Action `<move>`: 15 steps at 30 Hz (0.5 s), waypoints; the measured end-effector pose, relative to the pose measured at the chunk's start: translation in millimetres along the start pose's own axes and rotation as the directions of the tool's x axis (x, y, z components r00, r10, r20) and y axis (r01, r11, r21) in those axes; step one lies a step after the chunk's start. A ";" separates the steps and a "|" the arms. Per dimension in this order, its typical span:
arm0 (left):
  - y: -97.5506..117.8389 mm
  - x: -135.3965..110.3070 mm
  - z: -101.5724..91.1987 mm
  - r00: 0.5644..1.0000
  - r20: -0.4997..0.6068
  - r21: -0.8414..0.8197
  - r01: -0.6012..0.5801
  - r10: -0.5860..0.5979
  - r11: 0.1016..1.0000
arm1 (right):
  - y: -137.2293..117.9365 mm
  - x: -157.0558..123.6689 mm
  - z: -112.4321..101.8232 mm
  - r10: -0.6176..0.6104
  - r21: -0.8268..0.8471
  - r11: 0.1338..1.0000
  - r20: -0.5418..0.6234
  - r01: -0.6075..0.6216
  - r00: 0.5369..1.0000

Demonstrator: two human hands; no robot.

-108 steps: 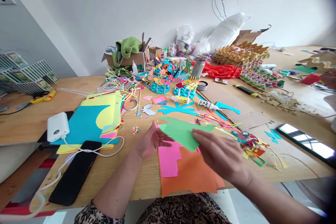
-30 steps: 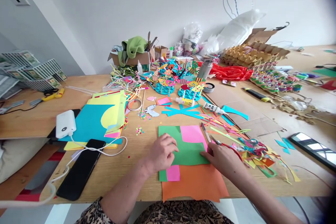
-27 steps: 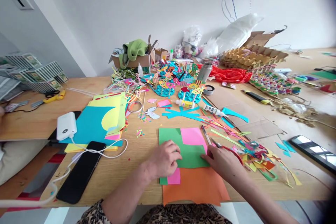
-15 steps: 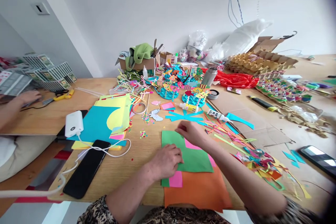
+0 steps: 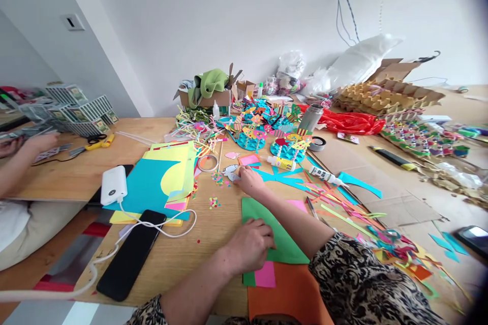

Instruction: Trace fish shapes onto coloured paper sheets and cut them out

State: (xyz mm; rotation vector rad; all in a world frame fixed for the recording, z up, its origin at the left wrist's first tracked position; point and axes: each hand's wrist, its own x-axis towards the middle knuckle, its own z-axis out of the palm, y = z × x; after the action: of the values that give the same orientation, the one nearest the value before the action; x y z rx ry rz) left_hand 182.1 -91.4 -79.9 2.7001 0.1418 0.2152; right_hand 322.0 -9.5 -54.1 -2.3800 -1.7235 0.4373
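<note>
Bright, diffuse light is washing over wall [image 5: 229,10] and table [image 5: 171,264], soft shadow is lying under the left hand [image 5: 251,246], the right phone [image 5: 473,241] is catching pale glare, and the edges are stretching, with black blur covering the right corners.

A pale wall [image 5: 229,20] (softly lit) backs the table [image 5: 179,274].

Here's our lane: bare wood [image 5: 224,221] runs between our left hand [image 5: 253,244] and the looped white cable [image 5: 195,221], broken only by a tiny red dot [image 5: 199,241]. Over the green sheet [image 5: 287,244], no such luck, as our right hand [image 5: 249,180] has its forearm across. Just beyond, blue strips [image 5: 282,177] and glue bottles [image 5: 282,163] crowd us; right, paper scraps [image 5: 407,254]; near left, the black phone [image 5: 131,256].
</note>
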 end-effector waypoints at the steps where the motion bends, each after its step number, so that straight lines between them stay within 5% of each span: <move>1: 0.3 0.3 -1.0 1.000 0.005 -0.004 0.003 -0.003 1.000 | 0.5 0.3 -0.3 0.003 -0.004 1.000 0.002 -0.003 1.000; 9: -0.2 0.7 -2.4 0.999 0.043 -0.012 0.008 -0.008 1.000 | 3.3 30.1 -13.1 -0.108 -0.042 0.993 -0.017 0.107 0.994; 15: -1.7 -0.1 -1.0 1.000 0.031 -0.026 0.004 -0.003 1.000 | -1.4 58.8 -15.1 -0.256 -0.103 0.959 0.078 0.263 0.964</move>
State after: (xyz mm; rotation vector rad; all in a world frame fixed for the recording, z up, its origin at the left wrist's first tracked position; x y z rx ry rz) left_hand 181.7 -89.5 -79.8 2.6760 0.1343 0.1734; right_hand 342.8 47.2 -47.4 -2.1870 -2.1061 0.3888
